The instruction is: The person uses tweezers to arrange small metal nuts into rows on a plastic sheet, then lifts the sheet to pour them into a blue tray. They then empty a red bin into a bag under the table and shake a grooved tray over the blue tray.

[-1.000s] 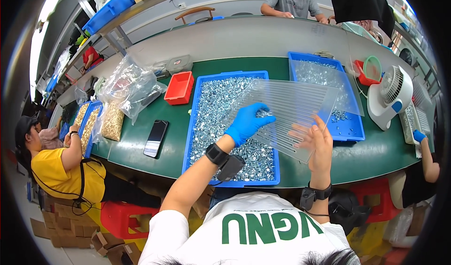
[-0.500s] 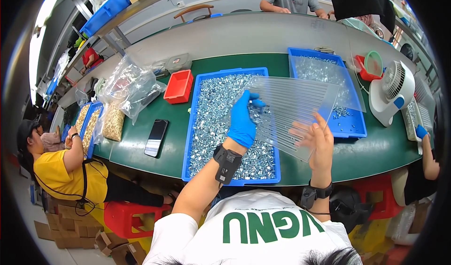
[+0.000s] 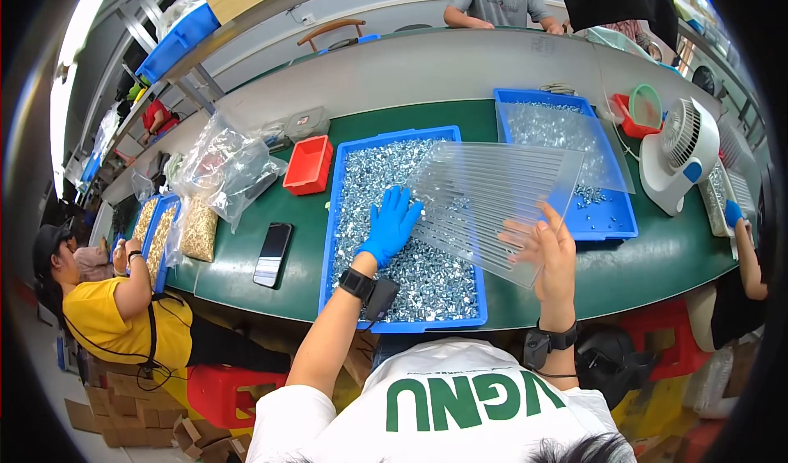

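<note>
My left hand, in a blue glove, lies flat with fingers spread on the heap of small silver metal parts in a big blue tray. It touches the left edge of a clear ribbed plastic sheet. My bare right hand grips that sheet by its near right corner and holds it tilted over the tray. Both wrists wear dark bands.
A second blue tray with metal parts lies to the right, next to a white fan. A red bin, clear bags and a black phone sit left. A person in yellow works at far left.
My left hand has dropped from the upper edge of the sheet down onto the metal parts in the tray. The sheet now rests lower and flatter in my right hand.
</note>
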A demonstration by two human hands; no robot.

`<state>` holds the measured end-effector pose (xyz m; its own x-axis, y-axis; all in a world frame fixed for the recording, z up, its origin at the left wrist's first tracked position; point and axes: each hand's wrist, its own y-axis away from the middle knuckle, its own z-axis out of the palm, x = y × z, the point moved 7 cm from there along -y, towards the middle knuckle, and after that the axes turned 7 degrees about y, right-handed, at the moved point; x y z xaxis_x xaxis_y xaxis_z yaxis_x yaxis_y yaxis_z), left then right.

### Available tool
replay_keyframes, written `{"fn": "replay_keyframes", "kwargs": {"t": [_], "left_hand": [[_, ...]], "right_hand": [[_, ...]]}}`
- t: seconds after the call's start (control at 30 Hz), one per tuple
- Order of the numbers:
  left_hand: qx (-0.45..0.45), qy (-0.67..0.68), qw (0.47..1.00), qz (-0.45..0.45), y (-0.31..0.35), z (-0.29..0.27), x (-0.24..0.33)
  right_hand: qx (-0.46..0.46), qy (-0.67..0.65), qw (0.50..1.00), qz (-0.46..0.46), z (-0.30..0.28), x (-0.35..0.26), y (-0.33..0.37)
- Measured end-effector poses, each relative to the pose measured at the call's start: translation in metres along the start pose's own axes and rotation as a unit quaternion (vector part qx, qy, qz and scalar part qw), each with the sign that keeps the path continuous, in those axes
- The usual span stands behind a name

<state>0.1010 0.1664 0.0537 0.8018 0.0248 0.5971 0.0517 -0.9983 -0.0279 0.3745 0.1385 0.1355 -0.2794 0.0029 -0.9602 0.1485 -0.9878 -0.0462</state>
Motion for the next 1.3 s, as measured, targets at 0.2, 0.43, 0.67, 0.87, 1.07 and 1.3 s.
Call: {"fn": "replay_keyframes", "kwargs": {"t": [0.2,0.43,0.67,0.87,1.07,1.3], "left_hand": [[-0.049,0.047,0.976,0.206,0.015,0.008,0.099],[-0.066,0.053,0.936,0.342,0.045,0.008,0.164],[-0.007,0.002,0.986,0.165,0.041,-0.009,0.082],[-0.069,0.133,0.988,-0.028,0.033,-0.032,0.006],[0.173,-0.073,0.98,0.064,-0.025,-0.034,-0.066],[0.099,-0.12,0.986,0.065,-0.044,-0.03,-0.04]], "right_hand": [[0.0,0.006,1.0,0.002,0.004,-0.001,0.001],[0.003,0.001,1.0,-0.004,0.002,-0.002,0.001],[-0.005,0.009,1.0,0.001,0.005,-0.004,0.001],[-0.006,-0.009,1.0,-0.004,-0.002,-0.004,0.001],[0.0,-0.01,0.999,-0.036,-0.014,-0.021,0.006],[0.048,0.024,0.993,-0.109,-0.025,-0.055,0.023]]}}
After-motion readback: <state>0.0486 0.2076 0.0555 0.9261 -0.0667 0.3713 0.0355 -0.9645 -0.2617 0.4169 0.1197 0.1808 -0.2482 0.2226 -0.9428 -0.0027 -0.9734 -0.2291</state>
